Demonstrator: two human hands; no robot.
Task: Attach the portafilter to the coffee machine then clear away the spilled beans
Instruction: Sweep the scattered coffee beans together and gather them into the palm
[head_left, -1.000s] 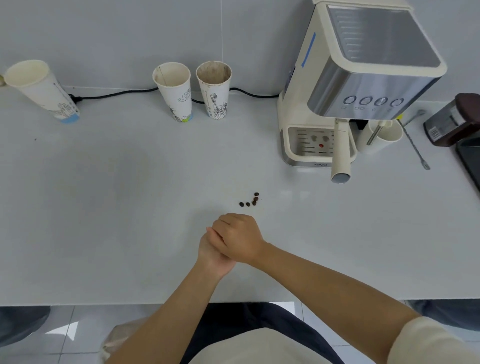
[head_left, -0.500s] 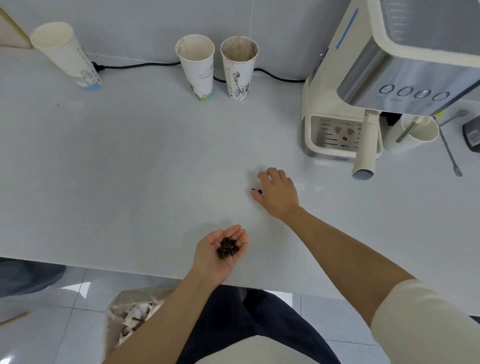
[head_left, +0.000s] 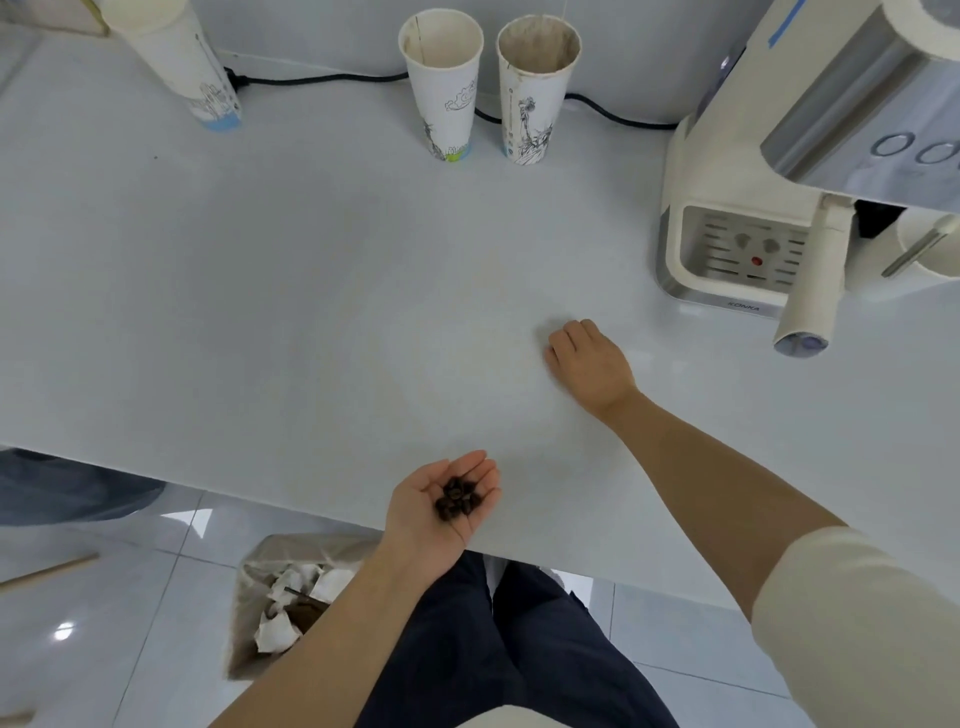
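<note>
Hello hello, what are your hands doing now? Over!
Left hand open, cupping beans. Right hand curled on counter. Portafilter on machine.

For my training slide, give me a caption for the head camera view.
Left hand cups gathered coffee beans at the counter edge while right hand rests curled on the counter.

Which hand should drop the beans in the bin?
Probably the left hand. It is open, palm up, cupping the coffee beans at the counter's edge, near the waste bin below. The right hand lies farther away, palm down.
</note>
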